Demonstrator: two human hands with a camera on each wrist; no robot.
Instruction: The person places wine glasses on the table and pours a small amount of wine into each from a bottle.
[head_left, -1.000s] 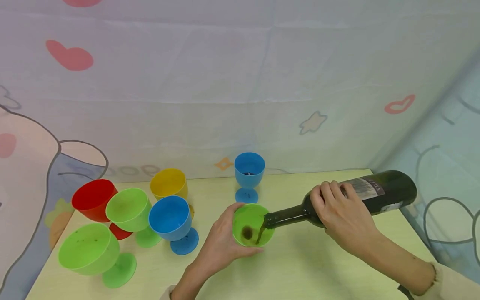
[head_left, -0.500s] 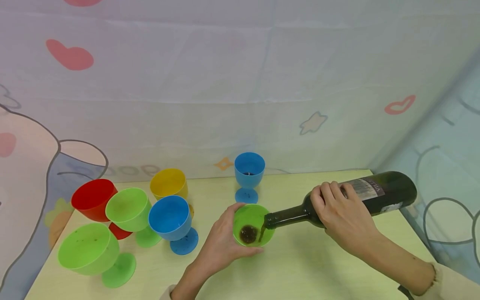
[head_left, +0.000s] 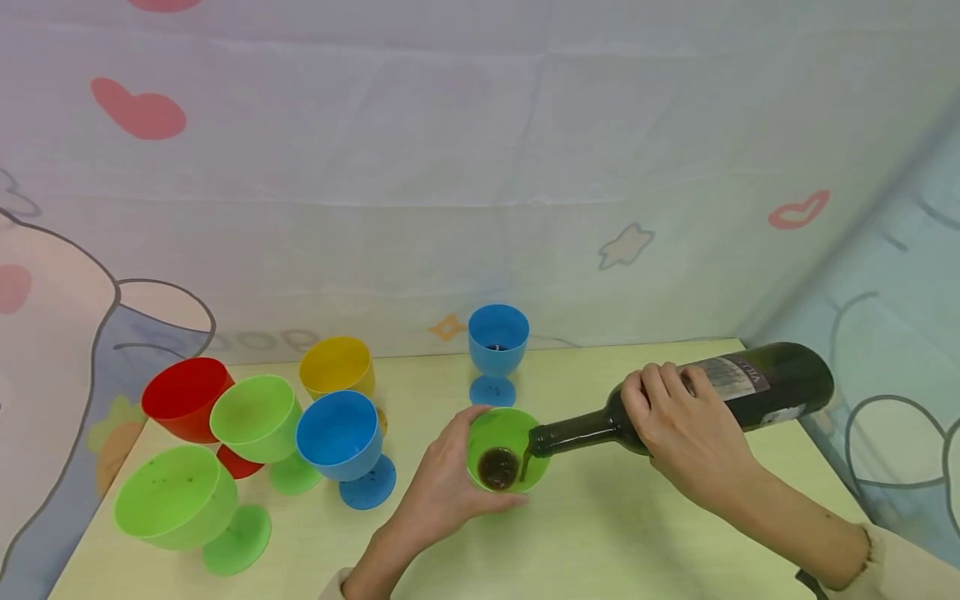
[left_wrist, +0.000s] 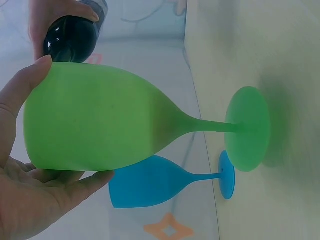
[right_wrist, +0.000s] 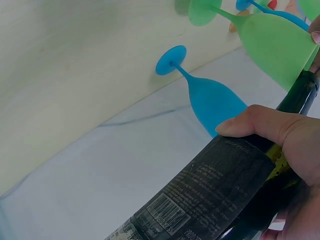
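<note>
My left hand point(head_left: 442, 483) grips the bowl of a green goblet point(left_wrist: 95, 117) near its rim, thumb on one side and fingers on the other. In the left wrist view the goblet's foot looks to be at the tabletop; whether it touches cannot be told. With my right hand point(head_left: 688, 433) I hold a dark wine bottle point(head_left: 780, 379) round its shoulder, tilted, its mouth over the goblet's right rim. A thin dark stream runs from the mouth into the goblet, where a dark pool point(head_left: 498, 468) lies. Behind stands a blue goblet point(head_left: 498, 358) with some dark liquid inside.
To the left stand a red goblet point(head_left: 180, 412), a yellow goblet point(head_left: 347, 392), another blue goblet point(head_left: 360, 467) and two light green goblets, the larger one point(head_left: 172, 533) in front. A printed cloth point(head_left: 375, 167) hangs behind the pale table point(head_left: 600, 550).
The dark pool in the green goblet has grown wider, while the stream keeps running. Both hands, the goblet and the bottle have hardly moved.
</note>
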